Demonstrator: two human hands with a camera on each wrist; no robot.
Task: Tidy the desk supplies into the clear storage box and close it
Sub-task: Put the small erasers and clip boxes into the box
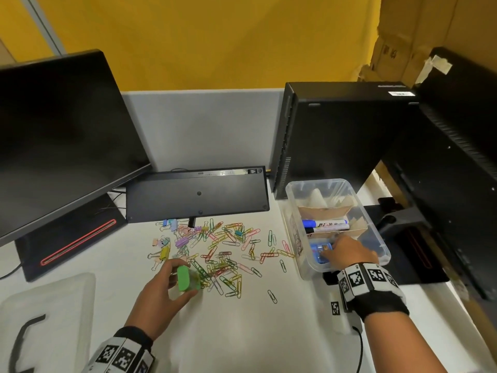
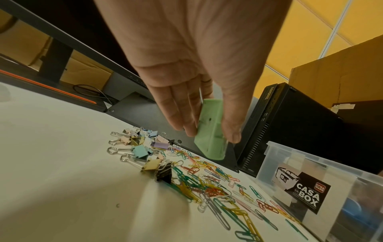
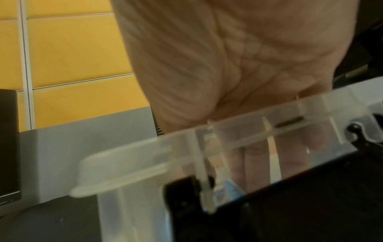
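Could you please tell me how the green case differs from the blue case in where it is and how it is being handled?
The green case is outside the storage box, over the scattered paper clips; the blue case lies inside the box's near compartment. The left hand pinches the green case between thumb and fingers; the right hand reaches onto the blue case, its grip unclear. Both are small plastic cases.

The white desk (image 1: 242, 332) carries scattered paper clips (image 1: 228, 265), binder clips (image 1: 169, 240), the clear box (image 1: 295, 200) — and its lid (image 1: 53, 300).
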